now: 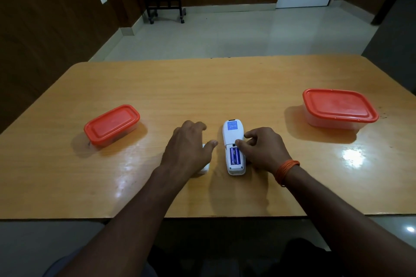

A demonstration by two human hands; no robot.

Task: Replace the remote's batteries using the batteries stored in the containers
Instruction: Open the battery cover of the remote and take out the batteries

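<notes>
- The bench [202,87] carries everything, with the work laid out in the middle, close to the person, and the storage pushed out to the sides, which leaves both hands free room.
- The larger container [340,108] sits far to the right, its orange lid pressed on; the smaller container [111,125] sits to the left, also lidded. Neither is touched, so by my judgement the fresh batteries inside come later.
- The left hand [188,144] lies palm down, fingers loosely spread, over a white piece [203,170] just left of the remote. Probably this is the removed back cover, parked within reach, though most of it is hidden. Whether the hand grips it I cannot tell.
- The right hand [262,148] rests beside the remote, fingers curled, with thumb and forefinger tips at the edge of the open compartment; it pinches nothing that I can see.
- The remote [233,148] lies face down, centre of the bench, lengthwise away from the person, so the compartment faces up.
- A blue battery [234,154] is seated in that compartment, likely the old one awaiting removal.
</notes>
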